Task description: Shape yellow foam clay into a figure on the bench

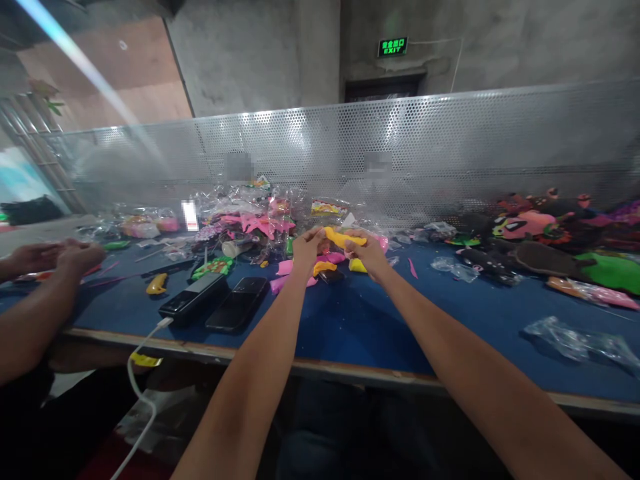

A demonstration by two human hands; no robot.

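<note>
A soft yellow clay-like strip (344,237) is stretched between my two hands, above the blue tabletop. My left hand (308,248) pinches its left end. My right hand (369,251) has its fingers closed on the right end. Just below and behind my hands lie pink clay-like pieces (293,269), an orange-yellow piece (324,267) and a small dark item (331,276). Another yellow piece (358,265) rests on the table under my right hand.
Left of my arms are a black phone (238,305) and a black power bank (194,297) with a white cable (135,383). A co-worker's hands (75,257) are at far left. Dark figures (540,227) pile up at right. A perforated metal screen (310,140) stands behind.
</note>
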